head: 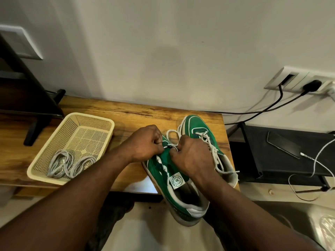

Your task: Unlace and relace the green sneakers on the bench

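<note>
Two green sneakers lie on the wooden bench [126,113]. The near sneaker [174,192] hangs over the bench's front edge, heel toward me, its tongue label showing. My left hand [145,144] and my right hand [192,156] are both over its front eyelets, each pinching the white lace [170,132], which loops up between them. The far sneaker [201,131] lies behind my right hand with its white lace threaded and its loose ends trailing to the right.
A cream perforated basket [101,120] with spare grey laces [67,164] sits on the bench's left. A dark stand foot [36,127] is at far left. Right of the bench, a phone [282,145] charges on a black shelf [253,160]; cables run to wall sockets.
</note>
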`<state>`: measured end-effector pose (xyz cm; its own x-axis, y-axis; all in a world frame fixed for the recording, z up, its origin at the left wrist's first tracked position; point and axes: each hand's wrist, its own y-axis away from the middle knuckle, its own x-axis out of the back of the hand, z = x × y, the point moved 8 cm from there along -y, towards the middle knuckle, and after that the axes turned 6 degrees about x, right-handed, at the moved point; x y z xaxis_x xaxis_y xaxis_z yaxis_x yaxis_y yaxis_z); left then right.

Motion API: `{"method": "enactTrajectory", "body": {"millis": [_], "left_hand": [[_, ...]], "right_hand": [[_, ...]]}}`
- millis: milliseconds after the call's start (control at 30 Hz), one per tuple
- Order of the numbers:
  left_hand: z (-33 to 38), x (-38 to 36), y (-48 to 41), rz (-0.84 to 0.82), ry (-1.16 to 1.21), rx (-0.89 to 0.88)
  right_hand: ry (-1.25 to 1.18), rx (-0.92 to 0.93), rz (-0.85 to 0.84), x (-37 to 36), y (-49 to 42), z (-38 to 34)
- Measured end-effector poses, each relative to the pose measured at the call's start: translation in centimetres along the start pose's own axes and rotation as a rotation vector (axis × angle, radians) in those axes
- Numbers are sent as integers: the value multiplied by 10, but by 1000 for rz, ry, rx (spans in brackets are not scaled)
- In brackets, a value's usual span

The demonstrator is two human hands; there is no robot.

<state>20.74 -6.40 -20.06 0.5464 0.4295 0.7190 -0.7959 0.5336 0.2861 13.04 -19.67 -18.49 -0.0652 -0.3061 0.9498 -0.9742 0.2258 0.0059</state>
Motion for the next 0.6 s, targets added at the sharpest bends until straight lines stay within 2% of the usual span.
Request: {"method": "enactTrajectory", "body": {"millis": [67,167,433,600], "left_hand": [[0,1,0,0,-4,5],[1,-6,-2,19,-133,51],[17,-19,4,171,-469,74],[19,-27,-1,185,-455,112]], "right_hand": [[-25,-14,9,0,-1,1],[-53,-7,15,3,-3,3],[16,10,-134,-5,-11,3],[92,68,-154,-4,-15,-1]]}}
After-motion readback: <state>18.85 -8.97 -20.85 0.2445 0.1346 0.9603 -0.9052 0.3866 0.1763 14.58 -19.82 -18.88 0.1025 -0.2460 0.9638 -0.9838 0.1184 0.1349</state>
